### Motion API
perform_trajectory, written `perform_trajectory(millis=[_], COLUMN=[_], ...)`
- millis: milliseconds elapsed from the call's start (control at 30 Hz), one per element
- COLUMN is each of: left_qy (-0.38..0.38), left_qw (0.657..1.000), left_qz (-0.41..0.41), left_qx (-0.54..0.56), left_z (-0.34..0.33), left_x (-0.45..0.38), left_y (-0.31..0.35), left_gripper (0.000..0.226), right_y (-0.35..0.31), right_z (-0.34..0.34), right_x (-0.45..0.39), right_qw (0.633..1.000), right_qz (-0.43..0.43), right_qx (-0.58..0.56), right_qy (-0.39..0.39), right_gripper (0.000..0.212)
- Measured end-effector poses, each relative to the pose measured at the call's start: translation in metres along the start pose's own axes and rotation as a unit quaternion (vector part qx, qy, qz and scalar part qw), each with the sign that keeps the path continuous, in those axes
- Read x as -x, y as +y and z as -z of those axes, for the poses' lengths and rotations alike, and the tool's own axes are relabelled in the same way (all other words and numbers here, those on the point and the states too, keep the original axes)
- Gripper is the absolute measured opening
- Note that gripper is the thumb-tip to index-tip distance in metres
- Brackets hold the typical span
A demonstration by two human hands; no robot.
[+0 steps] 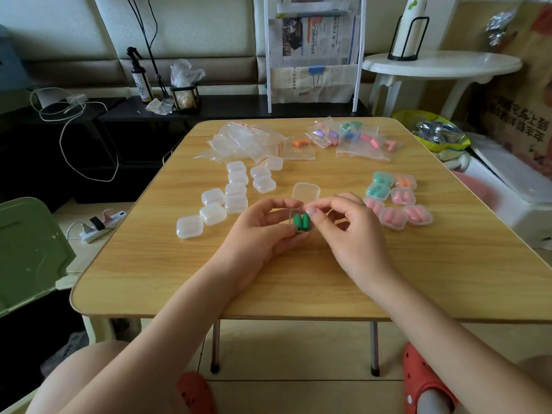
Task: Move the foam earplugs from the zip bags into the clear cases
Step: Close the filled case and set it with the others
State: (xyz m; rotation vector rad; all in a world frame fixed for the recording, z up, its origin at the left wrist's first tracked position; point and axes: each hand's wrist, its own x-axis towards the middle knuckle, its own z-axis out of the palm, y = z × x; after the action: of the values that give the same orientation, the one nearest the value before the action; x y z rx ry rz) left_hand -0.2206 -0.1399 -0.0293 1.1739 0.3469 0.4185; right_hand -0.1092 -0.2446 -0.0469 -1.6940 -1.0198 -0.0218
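My left hand (pixel 263 231) grips a small clear case (pixel 300 215) with its lid (pixel 306 192) standing open at the back. Two green foam earplugs (pixel 301 223) lie side by side inside it. My right hand (pixel 349 231) is curled beside the case, its thumb and forefinger touching the case's right edge. Several filled cases (pixel 394 201) with pink, teal and orange plugs sit to the right. Empty shut cases (pixel 230 195) lie to the left. Zip bags with coloured earplugs (pixel 355 138) lie at the far right of the table, and empty zip bags (pixel 245 141) at the far left.
The wooden folding table (pixel 298 279) has bare surface in front of my hands. A green chair (pixel 27 252) stands at the left, and a power strip (pixel 101 225) lies on the floor. At the right are a white round table (pixel 442 65) and a yellow bowl (pixel 433 132).
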Motion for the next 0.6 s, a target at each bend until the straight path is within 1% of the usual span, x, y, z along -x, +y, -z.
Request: perform_trajectory(millis=[67,200,300,400,500,600], left_qy=[0.004,0.007,0.012,0.009,-0.004,-0.002], left_qw=[1.0,1.0,0.999,0.998,0.999,1.0], left_qz=[-0.007,-0.004,0.003,0.005,0.008,0.008], left_qx=[-0.006,-0.029,-0.04,-0.055,-0.039,-0.012], left_z=[0.0011,0.0018,0.0013,0.0005,-0.0008,-0.0007], left_x=[-0.0004,-0.0009,-0.001,-0.0003,-0.0003,-0.0004], left_y=[-0.0007,-0.0012,-0.0004,-0.0004,0.0,0.0006], left_gripper=[0.025,0.03,0.033,0.034,0.033,0.026], right_y=[-0.0019,-0.0029,-0.0014,0.0012,0.0027,0.0023], right_z=[-0.002,-0.005,-0.0051,-0.0056,-0.0034,-0.0026], right_x=[0.0018,0.0028,0.0015,0.0001,-0.0014,-0.0019], right_qw=[1.0,0.998,0.998,0.998,0.997,0.996], right_qz=[0.015,0.028,0.014,-0.02,-0.051,-0.062], right_qx=[0.009,0.045,0.041,0.022,-0.015,-0.026], right_qy=[-0.011,-0.023,-0.038,-0.052,-0.054,-0.064], right_gripper=[0.006,0.019,0.021,0.021,0.022,0.025])
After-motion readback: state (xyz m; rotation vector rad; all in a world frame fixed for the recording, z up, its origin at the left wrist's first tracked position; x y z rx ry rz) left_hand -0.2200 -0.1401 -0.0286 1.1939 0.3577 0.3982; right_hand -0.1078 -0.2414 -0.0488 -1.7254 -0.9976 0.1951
